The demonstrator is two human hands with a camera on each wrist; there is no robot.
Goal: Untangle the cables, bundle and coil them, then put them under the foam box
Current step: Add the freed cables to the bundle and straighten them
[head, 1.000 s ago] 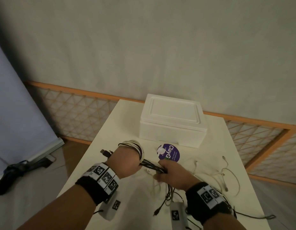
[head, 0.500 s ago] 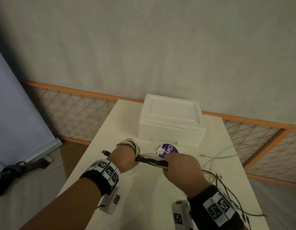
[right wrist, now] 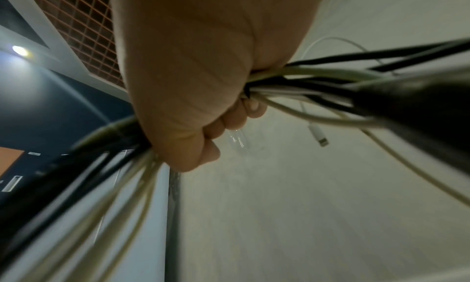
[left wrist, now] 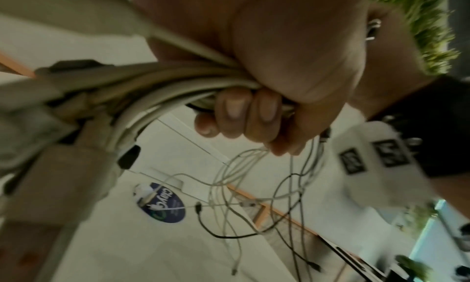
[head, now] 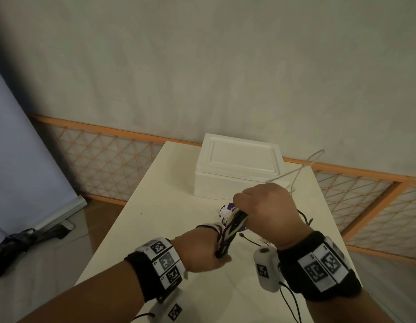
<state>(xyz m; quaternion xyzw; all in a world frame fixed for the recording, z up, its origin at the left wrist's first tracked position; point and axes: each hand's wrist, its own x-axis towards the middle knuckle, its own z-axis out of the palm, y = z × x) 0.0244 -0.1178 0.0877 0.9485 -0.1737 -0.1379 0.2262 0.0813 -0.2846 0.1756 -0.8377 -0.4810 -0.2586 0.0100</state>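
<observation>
A bundle of black and white cables (head: 232, 226) stretches between my two hands above the white table (head: 160, 206). My left hand (head: 214, 251) grips its lower end, with coiled turns (head: 211, 228) wrapped round the fingers. My right hand (head: 245, 206) is a fist round the bundle's upper end, just in front of the white foam box (head: 239, 169). In the right wrist view my right hand (right wrist: 218, 129) clamps black and pale cables (right wrist: 318, 81). Loose cable ends (left wrist: 254, 196) dangle below my right hand (left wrist: 254, 113).
A round purple sticker (head: 226, 210) lies on the table under the bundle. A pale cable loop (head: 315, 157) swings in the air right of the box. An orange lattice fence (head: 104, 164) runs behind the table; a dark object (head: 13, 241) lies on the floor at left.
My right hand has risen and swung forward toward the box with the bundle. The loose cables came up off the right of the table, one loop flying up. My left hand shifted right.
</observation>
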